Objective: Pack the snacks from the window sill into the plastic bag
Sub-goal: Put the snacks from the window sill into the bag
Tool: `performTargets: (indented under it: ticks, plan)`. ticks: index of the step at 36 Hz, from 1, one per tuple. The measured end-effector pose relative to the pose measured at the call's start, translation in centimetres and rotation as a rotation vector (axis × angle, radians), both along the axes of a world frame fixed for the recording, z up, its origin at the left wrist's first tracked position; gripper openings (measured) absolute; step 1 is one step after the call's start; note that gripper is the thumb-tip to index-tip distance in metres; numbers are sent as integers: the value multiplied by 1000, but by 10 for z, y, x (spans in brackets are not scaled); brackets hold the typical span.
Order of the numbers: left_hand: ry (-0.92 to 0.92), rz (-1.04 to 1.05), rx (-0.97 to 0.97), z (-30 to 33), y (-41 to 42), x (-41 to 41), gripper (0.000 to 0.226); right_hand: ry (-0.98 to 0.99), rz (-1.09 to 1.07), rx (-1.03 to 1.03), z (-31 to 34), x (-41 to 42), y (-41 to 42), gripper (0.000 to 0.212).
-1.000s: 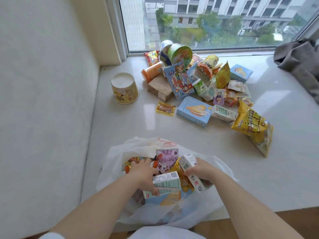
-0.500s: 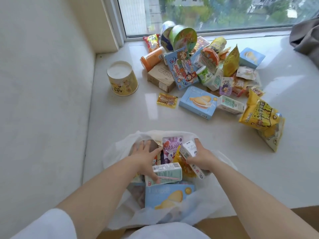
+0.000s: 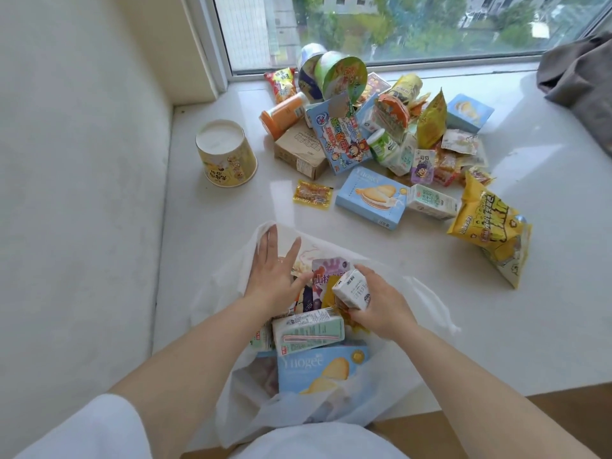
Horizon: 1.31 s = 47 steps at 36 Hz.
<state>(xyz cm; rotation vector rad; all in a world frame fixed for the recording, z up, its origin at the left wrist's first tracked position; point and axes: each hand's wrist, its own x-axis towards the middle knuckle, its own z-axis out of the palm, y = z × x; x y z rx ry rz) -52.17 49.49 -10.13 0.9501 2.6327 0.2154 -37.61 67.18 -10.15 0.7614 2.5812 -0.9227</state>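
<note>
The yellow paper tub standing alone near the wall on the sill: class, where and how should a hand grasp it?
Grip the yellow paper tub round its side wall, coming from the near side or above. It stands alone, apparently upside down with the narrower end on top, so fingers can probably wrap it freely.

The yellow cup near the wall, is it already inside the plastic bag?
No, the yellow cup stands on the sill, apart from the plastic bag.

Three light-blue biscuit boxes show: one in the plastic bag (image 3: pixel 390 405), two on the window sill (image 3: pixel 231 233). Three small drink cartons are plain: two in the bag, one on the sill. Two lidded bowls lean by the glass, one yellow tub (image 3: pixel 226 154) stands apart, and two yellow crisp bags overlap. The heaped sachets cannot be counted.
</note>
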Motion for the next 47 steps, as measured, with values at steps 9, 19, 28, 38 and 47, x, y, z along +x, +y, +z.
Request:
performTargets:
  ticks: [9,19,28,38,47]
  plan:
    - [-150,27,-61,-4,-7,3,75,-265,44,-34,-15,-17,-23,98]
    - [-66,-228,-1,14,11,7,62,-227,78,111,6,-17,2,48]
    - [-28,-251,78,47,88,19,56,24,9,306,30,-13,67,34]
    - [-100,-127,42,29,204,59,58,183,-35,453,31,34,195,41]
    - [-79,-38,-41,15,294,58,60,-20,-53,444,11,49,300,97]
